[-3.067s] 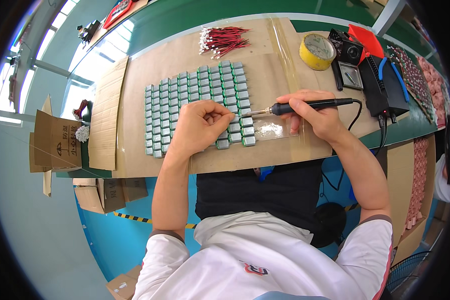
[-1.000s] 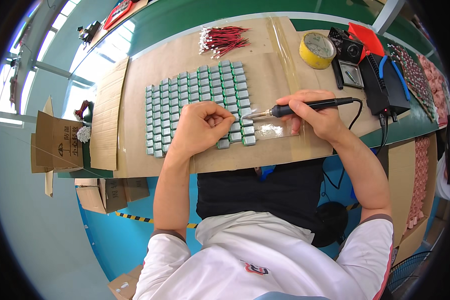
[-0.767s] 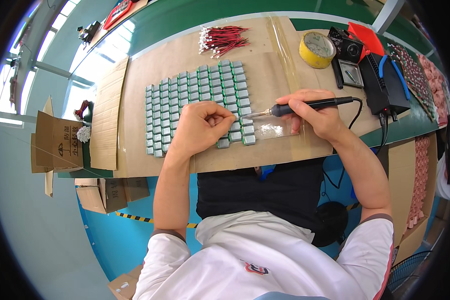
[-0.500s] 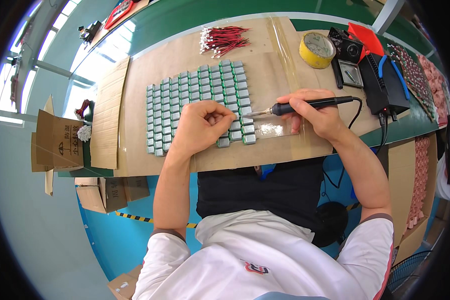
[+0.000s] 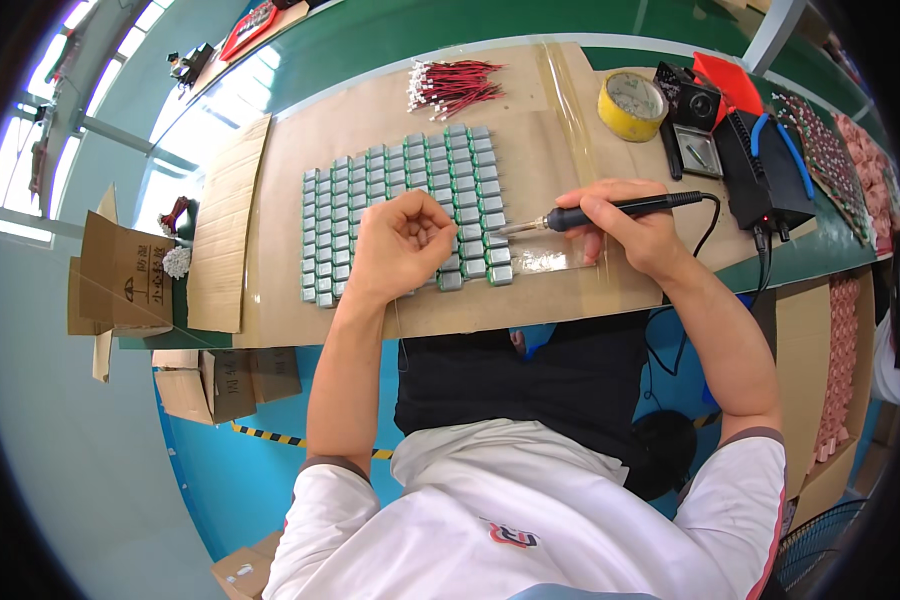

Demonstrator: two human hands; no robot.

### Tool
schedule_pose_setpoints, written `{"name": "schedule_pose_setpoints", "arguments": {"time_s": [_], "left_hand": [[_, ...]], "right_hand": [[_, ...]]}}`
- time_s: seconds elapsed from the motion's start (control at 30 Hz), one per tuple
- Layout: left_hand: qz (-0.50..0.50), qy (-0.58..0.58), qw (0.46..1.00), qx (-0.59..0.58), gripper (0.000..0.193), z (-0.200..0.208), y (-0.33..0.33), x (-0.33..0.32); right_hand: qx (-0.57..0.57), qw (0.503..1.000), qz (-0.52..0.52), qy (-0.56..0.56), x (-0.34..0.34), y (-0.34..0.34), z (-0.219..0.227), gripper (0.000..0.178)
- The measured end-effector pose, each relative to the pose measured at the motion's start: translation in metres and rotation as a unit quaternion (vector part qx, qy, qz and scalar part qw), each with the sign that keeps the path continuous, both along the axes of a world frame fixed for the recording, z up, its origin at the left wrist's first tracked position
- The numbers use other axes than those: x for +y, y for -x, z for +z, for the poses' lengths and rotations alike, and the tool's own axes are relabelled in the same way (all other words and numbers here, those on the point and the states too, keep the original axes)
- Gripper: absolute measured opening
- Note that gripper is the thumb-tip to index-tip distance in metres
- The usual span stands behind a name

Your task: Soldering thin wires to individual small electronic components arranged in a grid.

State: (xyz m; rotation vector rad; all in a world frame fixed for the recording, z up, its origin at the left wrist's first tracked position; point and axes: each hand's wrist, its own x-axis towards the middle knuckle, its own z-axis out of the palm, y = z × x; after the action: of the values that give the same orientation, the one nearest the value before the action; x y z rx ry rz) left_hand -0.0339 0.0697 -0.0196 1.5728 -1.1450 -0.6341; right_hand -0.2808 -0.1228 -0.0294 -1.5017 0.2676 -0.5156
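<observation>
Blocks (image 5: 415, 166) | grey, green-edged, in rows | right grip (image 5: 625, 222): soldering iron (image 5: 655, 204) | left grip (image 5: 402, 245): narrow, contents unclear

The blocks (image 5: 396, 177) were grey with green edging. Beyond the blocks, the wires (image 5: 460, 85) were dark red, tipped white; to the blocks' right, the soldering iron (image 5: 567, 218) was black-handled, the tape roll (image 5: 618, 122) yellow. Brown sheeting (image 5: 540, 300) under the blocks covered a green counter (image 5: 828, 245).
</observation>
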Motion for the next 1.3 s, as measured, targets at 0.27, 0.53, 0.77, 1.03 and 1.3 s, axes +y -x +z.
{"name": "schedule_pose_setpoints", "arguments": {"time_s": [0.27, 0.53, 0.77, 1.03, 1.3], "left_hand": [[-0.031, -0.061, 0.998, -0.013, 0.005, 0.007, 0.0048, 0.0023], [-0.029, -0.071, 0.997, -0.031, 0.007, 0.0054, 0.0047, 0.0014], [-0.026, -0.075, 0.995, -0.064, 0.007, 0.0077, 0.0064, 0.001], [-0.027, -0.072, 0.994, -0.071, 0.007, 0.0084, 0.0076, 0.0003], [-0.033, -0.07, 0.994, -0.081, 0.007, 0.0073, 0.0069, -0.0002]], "right_hand": [[0.004, 1.0, 0.004, 0.015, 0.0004, 0.001, 0.0014, 0.023], [0.005, 1.0, 0.012, 0.02, 0.0003, 0.0003, 0.0004, 0.021], [0.006, 1.0, 0.014, 0.016, 0.0014, -0.0001, 0.0019, 0.02], [0.003, 1.0, 0.014, 0.009, 0.0013, 0.001, 0.001, 0.02], [0.007, 1.0, 0.012, 0.012, 0.0024, 0.0003, 0.003, 0.02]]}}
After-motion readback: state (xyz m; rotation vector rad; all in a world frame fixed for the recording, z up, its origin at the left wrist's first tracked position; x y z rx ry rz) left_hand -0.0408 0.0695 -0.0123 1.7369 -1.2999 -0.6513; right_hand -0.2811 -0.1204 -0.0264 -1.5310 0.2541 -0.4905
